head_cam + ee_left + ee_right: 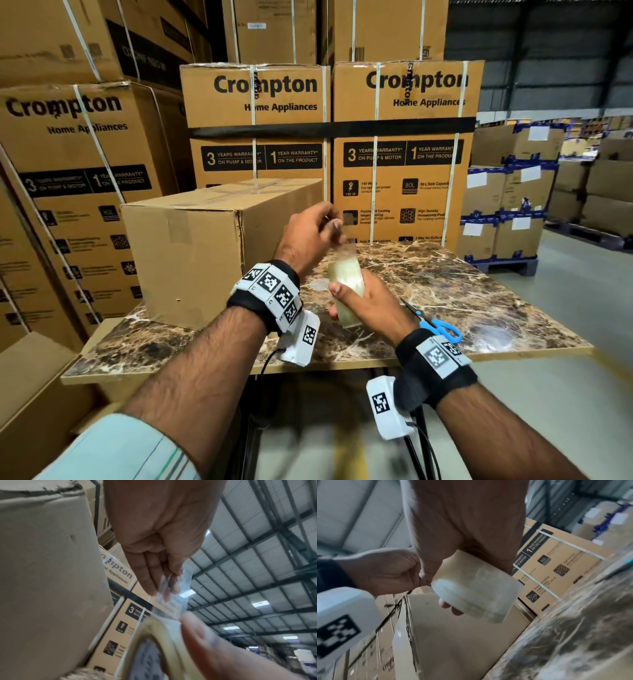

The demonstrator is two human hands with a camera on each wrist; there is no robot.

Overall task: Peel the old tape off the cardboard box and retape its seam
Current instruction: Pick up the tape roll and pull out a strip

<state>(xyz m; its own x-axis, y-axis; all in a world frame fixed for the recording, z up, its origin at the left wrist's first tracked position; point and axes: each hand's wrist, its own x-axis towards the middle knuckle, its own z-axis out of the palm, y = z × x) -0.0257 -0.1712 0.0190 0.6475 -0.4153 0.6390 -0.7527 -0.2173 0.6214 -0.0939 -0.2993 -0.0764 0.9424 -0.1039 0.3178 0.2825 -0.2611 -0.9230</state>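
A plain cardboard box [191, 253] stands on the left part of the marble table [445, 291], with clear tape along its top seam. My right hand [363, 301] grips a roll of clear tape [346, 277] above the table, just right of the box; the roll [476, 588] fills my palm in the right wrist view. My left hand [315, 233] is raised above the roll and pinches the free end of the tape strip [171, 599], which stretches from my left fingertips [171, 588] down to the roll [163, 635].
Blue-handled scissors [438, 325] lie on the table right of my right wrist. Tall printed appliance cartons [260, 130] stack behind and to the left. Pallets of boxes [507, 205] stand at the right, with open floor beyond the table's right edge.
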